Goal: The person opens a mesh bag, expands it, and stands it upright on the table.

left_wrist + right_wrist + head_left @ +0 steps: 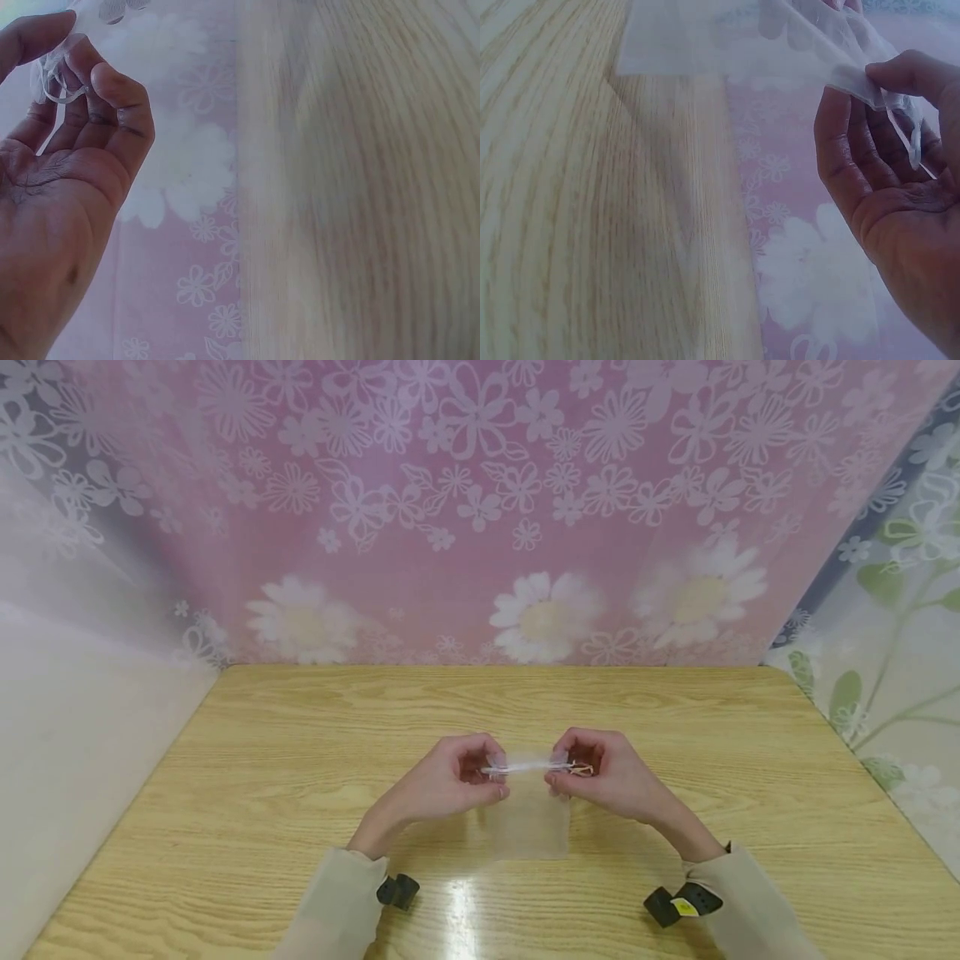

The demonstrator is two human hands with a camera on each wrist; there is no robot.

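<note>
A sheer white drawstring pouch (529,828) hangs between my two hands over the table, its body translucent enough to show the wood behind. My left hand (453,777) pinches one top corner between thumb and fingers; in the left wrist view a thin cord loop (66,96) curls out by those fingers. The other top corner is pinched by my right hand (609,777), and a white drawstring (913,146) dangles over its curled fingers in the right wrist view. Between the hands the gathered mouth runs almost straight across. The pouch's flat lower edge (675,71) casts a shadow nearby.
The wood-grain table (315,718) stretches out on all sides of the hands. Behind it hangs a pink flowered curtain (420,560), with a pale wall (82,718) at left and a leafy patterned cloth (892,693) at right. Black straps circle both wrists.
</note>
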